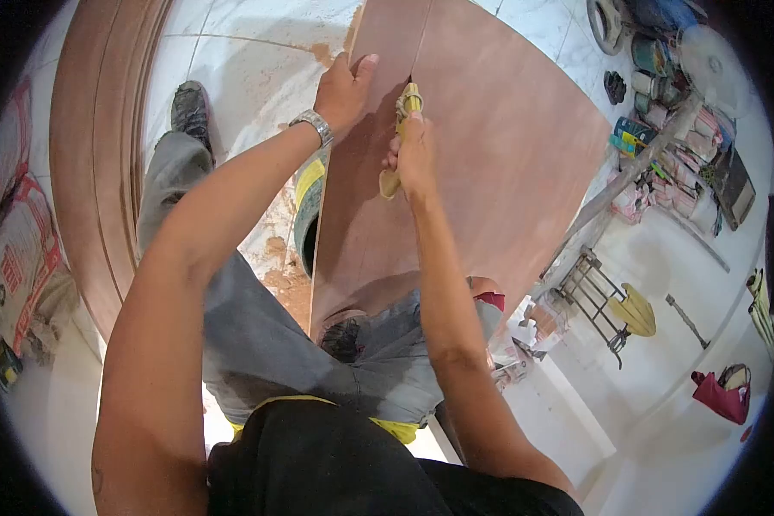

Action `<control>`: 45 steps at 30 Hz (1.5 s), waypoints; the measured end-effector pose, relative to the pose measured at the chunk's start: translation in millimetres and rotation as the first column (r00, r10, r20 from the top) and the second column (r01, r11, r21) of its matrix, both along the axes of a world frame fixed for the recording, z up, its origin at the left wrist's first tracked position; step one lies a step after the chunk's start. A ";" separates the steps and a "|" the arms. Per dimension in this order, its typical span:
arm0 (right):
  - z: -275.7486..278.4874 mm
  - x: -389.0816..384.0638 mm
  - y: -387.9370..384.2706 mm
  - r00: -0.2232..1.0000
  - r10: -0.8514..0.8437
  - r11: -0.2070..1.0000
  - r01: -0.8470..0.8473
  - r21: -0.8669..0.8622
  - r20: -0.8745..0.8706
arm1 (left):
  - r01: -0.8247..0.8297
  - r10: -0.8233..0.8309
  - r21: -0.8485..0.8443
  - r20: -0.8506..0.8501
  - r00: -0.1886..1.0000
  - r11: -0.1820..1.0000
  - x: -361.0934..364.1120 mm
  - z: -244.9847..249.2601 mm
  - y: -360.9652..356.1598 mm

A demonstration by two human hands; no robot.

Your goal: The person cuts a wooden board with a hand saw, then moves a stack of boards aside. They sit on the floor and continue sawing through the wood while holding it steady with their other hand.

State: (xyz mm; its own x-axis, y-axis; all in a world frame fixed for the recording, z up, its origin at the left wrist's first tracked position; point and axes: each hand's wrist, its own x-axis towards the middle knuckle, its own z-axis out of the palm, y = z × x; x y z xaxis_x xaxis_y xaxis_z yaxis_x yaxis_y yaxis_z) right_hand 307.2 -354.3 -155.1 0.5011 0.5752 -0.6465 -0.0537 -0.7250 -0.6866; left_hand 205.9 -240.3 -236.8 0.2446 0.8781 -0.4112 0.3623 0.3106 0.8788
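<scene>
Right hand: closed round the grip of a yellow-handled tool; right hand [414, 155] wrapped firmly, fingers curled under, thumb side up.
Tool: yellow-handled tool [412, 103] sits on the brown board [516, 138], left of its middle. Cord-like wrap near the front, rounded butt sticking out below the fist. Dark point at the front; rest of the working end can't be made out.
Line on board: thin dark line [421, 39] runs from tool tip to the far edge. Cut or mark, can't tell.
Left hand: left hand [344, 96] half curled at board's left edge, thumb over the top face. Fingertips hidden, can't tell if it clamps. Metal watch [313, 126] on that wrist.
Under/beside board: green and yellow round container [308, 211], partly covered by the left edge.
Feet: one dark shoe [191, 112] on dusty white tile [249, 21], left of board.
Far left: brown wooden strip [99, 129], then printed sacks [17, 258].
Right side: yellow shovel blade [633, 310] near a metal rack [589, 292]; maroon bag [721, 398] nearer the person.
</scene>
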 end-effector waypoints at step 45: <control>0.9 -7.5 3.4 0.927 0.178 0.979 -0.132 -0.158 0.329 | 0.002 0.001 0.104 -0.030 1.000 0.995 4.4 -27.8 -4.2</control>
